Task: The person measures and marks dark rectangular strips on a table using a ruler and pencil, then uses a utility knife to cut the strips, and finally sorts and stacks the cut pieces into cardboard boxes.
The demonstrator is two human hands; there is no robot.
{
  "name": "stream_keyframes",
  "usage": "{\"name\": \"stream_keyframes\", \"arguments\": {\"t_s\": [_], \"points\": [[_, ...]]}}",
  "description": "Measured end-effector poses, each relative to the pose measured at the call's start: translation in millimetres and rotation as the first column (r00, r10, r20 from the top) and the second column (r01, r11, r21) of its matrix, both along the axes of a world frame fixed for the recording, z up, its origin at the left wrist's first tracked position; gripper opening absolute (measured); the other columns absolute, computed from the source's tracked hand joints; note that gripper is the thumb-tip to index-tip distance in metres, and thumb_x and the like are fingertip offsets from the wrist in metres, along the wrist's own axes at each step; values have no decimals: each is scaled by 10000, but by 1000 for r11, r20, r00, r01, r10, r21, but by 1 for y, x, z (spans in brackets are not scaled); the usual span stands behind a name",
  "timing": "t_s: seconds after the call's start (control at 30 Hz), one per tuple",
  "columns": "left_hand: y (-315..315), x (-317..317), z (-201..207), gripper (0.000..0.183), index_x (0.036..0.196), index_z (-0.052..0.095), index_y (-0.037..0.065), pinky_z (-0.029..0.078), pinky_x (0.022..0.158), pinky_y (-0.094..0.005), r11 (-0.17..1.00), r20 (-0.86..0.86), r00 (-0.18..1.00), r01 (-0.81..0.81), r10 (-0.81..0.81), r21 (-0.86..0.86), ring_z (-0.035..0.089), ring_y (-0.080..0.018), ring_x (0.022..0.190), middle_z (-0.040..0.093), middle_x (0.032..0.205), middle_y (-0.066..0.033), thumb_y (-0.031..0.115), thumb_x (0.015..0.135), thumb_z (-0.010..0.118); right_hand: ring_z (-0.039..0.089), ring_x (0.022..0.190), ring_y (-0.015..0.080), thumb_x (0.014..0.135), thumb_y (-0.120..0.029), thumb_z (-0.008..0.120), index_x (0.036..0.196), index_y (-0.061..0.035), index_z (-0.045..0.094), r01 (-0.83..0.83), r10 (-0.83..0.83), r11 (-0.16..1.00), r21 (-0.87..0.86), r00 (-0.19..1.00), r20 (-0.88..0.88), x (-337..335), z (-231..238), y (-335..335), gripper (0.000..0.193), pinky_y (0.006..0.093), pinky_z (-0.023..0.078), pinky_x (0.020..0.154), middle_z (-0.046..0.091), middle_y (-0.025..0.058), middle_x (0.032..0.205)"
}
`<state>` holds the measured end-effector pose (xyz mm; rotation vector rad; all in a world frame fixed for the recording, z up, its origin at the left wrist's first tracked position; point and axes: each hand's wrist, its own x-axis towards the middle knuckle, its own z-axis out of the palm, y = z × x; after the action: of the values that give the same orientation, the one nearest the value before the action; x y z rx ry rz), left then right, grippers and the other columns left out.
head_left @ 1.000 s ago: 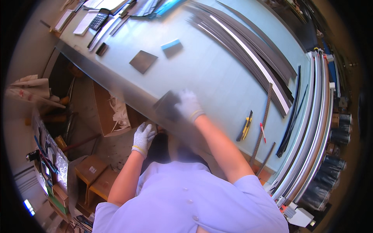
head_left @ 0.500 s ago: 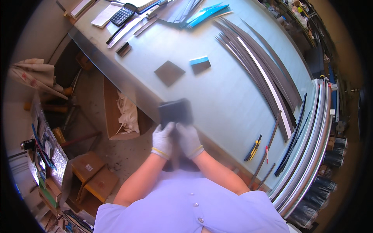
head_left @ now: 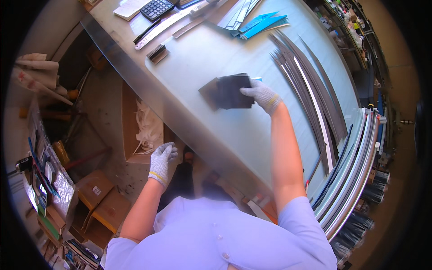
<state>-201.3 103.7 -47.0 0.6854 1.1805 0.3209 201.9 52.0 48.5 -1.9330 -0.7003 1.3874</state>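
My right hand [head_left: 261, 95], in a grey-white knit glove with a yellow cuff, grips the right side of a stack of dark square sheets [head_left: 235, 92] over the table. The thumb lies on top; the other fingers are partly hidden. Beneath the stack's left side, a grey-brown square sheet [head_left: 208, 93] shows in part. A sliver of the blue-edged piece [head_left: 258, 79] peeks out behind my right hand. My left hand [head_left: 162, 160], gloved alike, hangs off the table's near edge with loosely bent fingers and nothing in them.
Long dark strips [head_left: 310, 90] lie on the table [head_left: 234, 135] at right. Blue strips [head_left: 264, 24], a ruler [head_left: 168, 28], a calculator [head_left: 156, 8] and a small dark profile piece [head_left: 158, 54] lie farther back. A cardboard box with white scraps [head_left: 148, 128] stands on the floor at left.
My right hand has carried the dark stack forward and right over the table, covering most of the blue-edged piece. My left hand has let go and moved down and left.
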Motion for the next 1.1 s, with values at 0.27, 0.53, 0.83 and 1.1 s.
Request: {"name": "stream_keyframes", "arguments": {"t_s": [0.27, 0.53, 0.83, 1.1], "points": [[8, 31, 3, 620, 1480, 401, 15, 503, 844, -280, 997, 92, 996, -5, 12, -79, 605, -159, 996, 604, 1226, -96, 218, 962, 675, 589, 1063, 375, 841, -214, 733, 1129, -31, 628, -333, 336, 929, -163, 567, 752, -137, -61, 35, 357, 440, 494, 921, 623, 187, 1112], [-13, 46, 47, 348, 1252, 566, -33, 515, 896, -320, 953, 107, 994, -44, 12, 299, 624, -179, 994, 659, 1133, -99, -7, 911, 629, 557, 1158, 399, 786, -155, 753, 1311, -21, 533, 2, -189, 933, 360, 853, 486, -220, -48, -22, 585, 472, 445, 1008, 574, 203, 1252], [-7, 92, 9, 328, 1072, 699, 14, 501, 953, -381, 277, -245, 906, 347, -345, 896, 651, -319, 1053, 699, 1043, -136, -13, 752, 762, 518, 1271, 417, 804, 17, 578, 1430, -45, 487, -78, -167, 928, 364, 786, 595, -170, -63, -81, 636, 461, 396, 1108, 583, 226, 1325], [-28, 57, 24, 241, 1092, 679, -1, 524, 820, -344, 776, 51, 977, 132, -206, 617, 666, -213, 875, 720, 951, -98, 24, 856, 719, 450, 1346, 420, 898, -261, 672, 1439, -59, 490, -116, -178, 969, 219, 289, 941, 12, -82, -60, 605, 457, 351, 1149, 496, 238, 1452]]}}
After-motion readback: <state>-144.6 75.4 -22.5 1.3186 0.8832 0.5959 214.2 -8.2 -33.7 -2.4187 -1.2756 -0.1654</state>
